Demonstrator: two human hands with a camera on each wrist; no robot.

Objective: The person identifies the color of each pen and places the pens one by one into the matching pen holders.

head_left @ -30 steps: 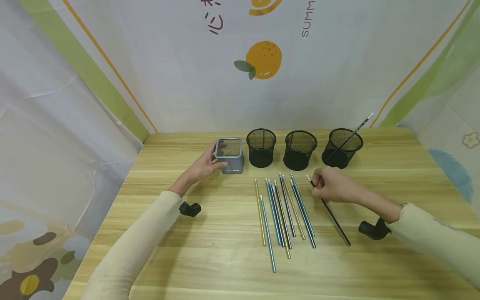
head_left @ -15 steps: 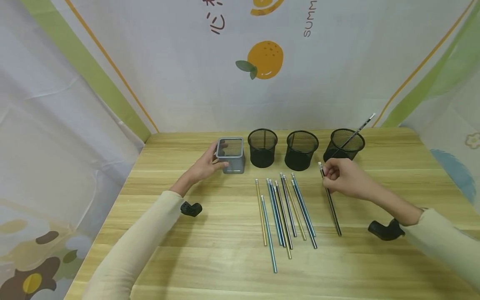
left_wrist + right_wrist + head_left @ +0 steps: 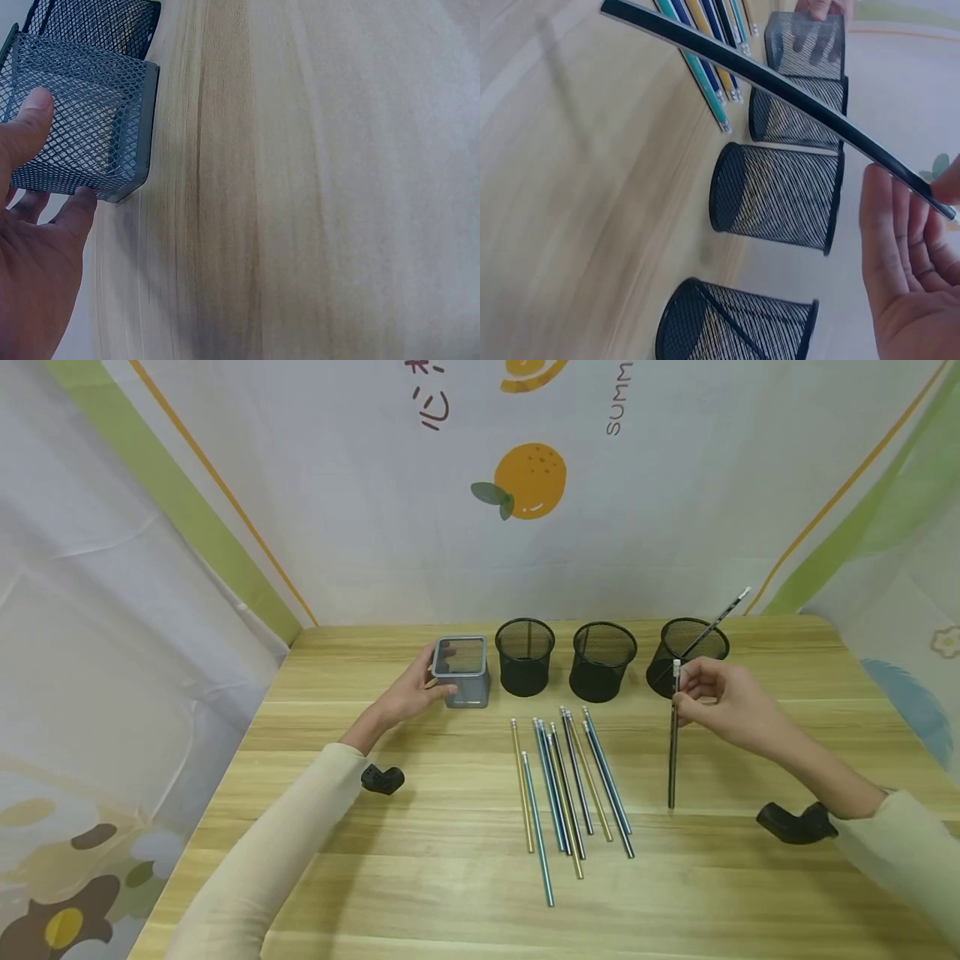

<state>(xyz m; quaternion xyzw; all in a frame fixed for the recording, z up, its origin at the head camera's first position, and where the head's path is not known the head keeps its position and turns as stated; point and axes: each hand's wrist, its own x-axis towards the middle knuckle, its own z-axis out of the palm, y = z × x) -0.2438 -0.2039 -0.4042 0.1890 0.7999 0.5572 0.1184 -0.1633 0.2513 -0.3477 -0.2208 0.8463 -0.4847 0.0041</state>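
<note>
My left hand holds the grey square mesh pen holder at the left end of the row. In the left wrist view, the thumb lies along the near wall of the pen holder. My right hand pinches a black pencil between thumb and fingers close to its white eraser, the other end pointing down. That pencil is raised off the table in the right wrist view. Just behind my right hand, the rightmost round black mesh pen holder has one dark pencil leaning in it.
Two more round black mesh pen holders stand between the square one and the rightmost. In front of them, several blue, gold and dark pencils lie loosely side by side on the wooden table. A printed curtain hangs behind.
My right hand has lifted the black pencil from the table and moved it right, toward the rightmost pen holder, turning it steeper. The left hand stays on the square pen holder.
</note>
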